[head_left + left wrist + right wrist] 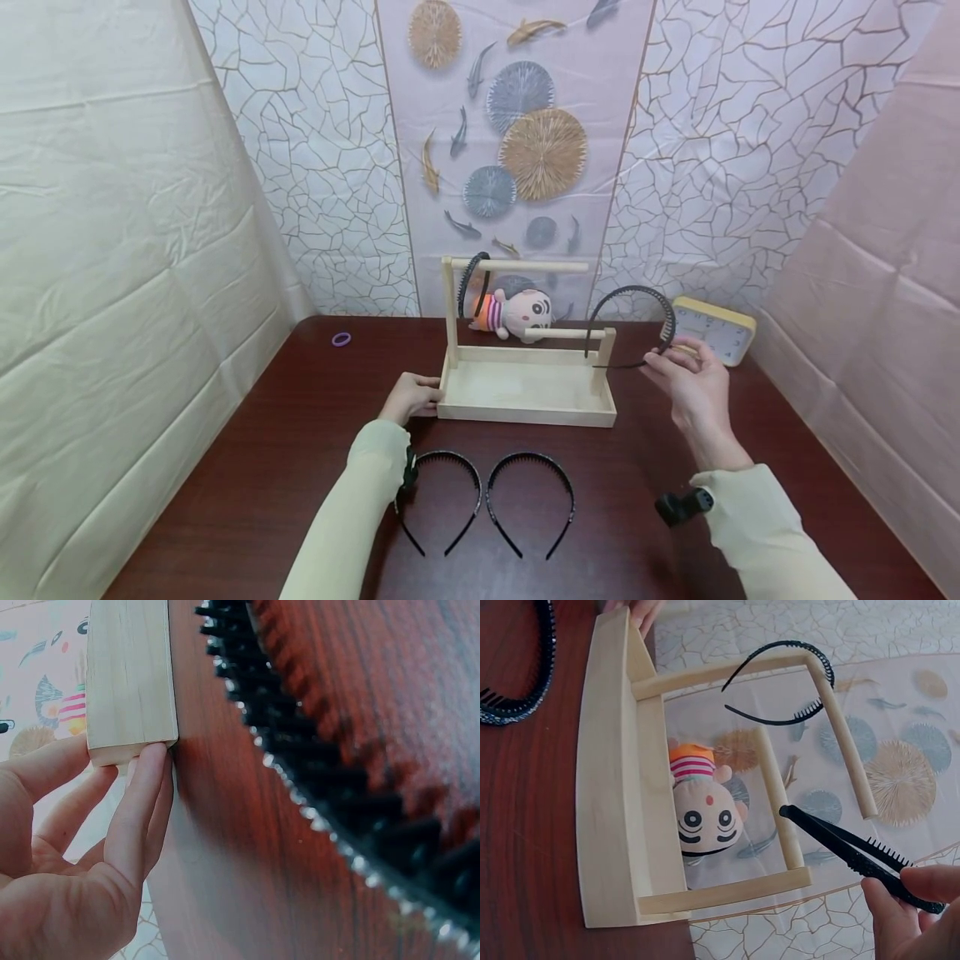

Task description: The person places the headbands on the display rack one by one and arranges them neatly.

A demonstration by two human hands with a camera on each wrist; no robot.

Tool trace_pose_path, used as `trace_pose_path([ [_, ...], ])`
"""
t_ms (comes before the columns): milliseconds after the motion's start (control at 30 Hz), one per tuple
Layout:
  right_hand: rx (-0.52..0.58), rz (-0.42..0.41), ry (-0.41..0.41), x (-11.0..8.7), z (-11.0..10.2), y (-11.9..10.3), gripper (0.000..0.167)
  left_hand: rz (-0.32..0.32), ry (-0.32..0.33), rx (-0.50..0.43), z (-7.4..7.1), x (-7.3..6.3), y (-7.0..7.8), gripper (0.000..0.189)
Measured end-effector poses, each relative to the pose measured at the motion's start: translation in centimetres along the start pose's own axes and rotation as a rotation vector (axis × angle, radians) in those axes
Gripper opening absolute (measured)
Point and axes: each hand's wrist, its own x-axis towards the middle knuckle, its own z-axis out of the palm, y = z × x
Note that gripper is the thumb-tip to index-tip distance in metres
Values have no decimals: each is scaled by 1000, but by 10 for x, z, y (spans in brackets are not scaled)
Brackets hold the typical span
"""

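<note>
The held headband (636, 288) is up off the desk (300, 433) at the right end of the rack (527, 417), its open ends toward the lower bar (558, 333). One end overlaps that bar in the head and right wrist views; whether they touch I cannot tell. The right hand (697, 393) pinches the band's near side between thumb and fingers, closed with just the band's thickness between them.

The left hand (410, 397) is at the rack's left end, its fingers spread and only slightly bent, touching the wood. A hanging headband (467, 283) loops over the upper bar (540, 267), close to the left post.

Two more headbands (529, 456) lie side by side on the desk in front of the rack, ends toward the person; the left forearm partly covers the left one. Behind the rack a doll (525, 315) lies on its side, head to the right. A yellow-rimmed clock (716, 329) leans behind the right hand, and a purple ring (341, 339) lies far left.
</note>
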Motion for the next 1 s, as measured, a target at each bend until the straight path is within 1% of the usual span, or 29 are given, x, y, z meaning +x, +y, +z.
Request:
trace_pose_path([
  [233,16,-32,25,4,6,-4,36,-1,-6,-12,0,1,-1,42],
  [500,19,-23,61,14,13,-9,36,0,-2,-28,0,2,-1,42],
  [733,64,-30,100,24,21,-11,38,-7,7,-17,-1,3,-1,41],
  [1000,38,-33,125,33,26,-9,37,-12,7,-12,-1,1,0,41],
])
